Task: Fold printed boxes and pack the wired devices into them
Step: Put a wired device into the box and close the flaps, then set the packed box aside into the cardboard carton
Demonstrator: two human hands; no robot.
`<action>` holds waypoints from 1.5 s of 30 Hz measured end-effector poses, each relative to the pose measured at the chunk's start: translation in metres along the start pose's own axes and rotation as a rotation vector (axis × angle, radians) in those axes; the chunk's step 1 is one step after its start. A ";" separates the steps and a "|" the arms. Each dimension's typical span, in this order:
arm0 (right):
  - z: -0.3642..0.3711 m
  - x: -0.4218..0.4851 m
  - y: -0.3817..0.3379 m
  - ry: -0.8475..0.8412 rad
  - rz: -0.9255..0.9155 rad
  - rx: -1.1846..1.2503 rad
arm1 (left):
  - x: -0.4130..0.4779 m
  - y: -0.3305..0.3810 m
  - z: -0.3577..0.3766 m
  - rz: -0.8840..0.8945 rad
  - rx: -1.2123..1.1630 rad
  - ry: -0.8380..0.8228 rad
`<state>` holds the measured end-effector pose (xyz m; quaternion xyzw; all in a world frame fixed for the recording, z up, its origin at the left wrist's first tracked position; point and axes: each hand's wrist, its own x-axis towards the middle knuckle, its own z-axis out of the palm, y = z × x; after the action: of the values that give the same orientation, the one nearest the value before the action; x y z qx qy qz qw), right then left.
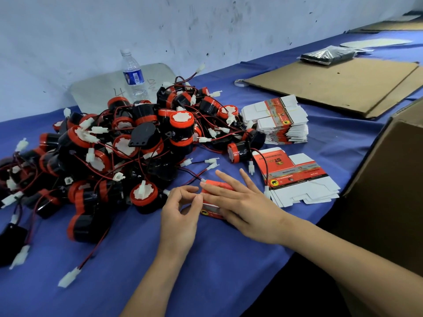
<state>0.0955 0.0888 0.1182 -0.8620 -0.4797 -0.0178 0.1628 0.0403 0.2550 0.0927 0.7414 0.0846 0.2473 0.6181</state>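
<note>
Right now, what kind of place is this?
Probably a small factory packing bench: a pile of wired devices, stacks of flat printed boxes, and a cardboard carton.

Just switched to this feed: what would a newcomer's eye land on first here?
The big tangled pile of red-and-black wired devices filling the left of the blue table. Next, front centre, a red printed box: the right hand lies flat on it, the left hand curls at its end. Flat box blanks sit to the right.
</note>
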 end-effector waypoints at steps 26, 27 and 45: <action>0.010 -0.024 0.012 0.368 0.231 0.908 | -0.010 0.011 0.003 0.178 0.255 -0.218; 0.009 -0.024 0.012 0.359 0.218 0.898 | -0.009 0.011 0.002 0.191 0.259 -0.209; -0.163 -0.075 0.093 1.734 0.063 2.192 | -0.002 -0.009 0.008 0.055 0.130 -0.248</action>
<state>0.1531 -0.0667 0.2343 -0.0223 0.0223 -0.1557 0.9873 0.0438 0.2494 0.0827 0.8068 0.0031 0.1644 0.5675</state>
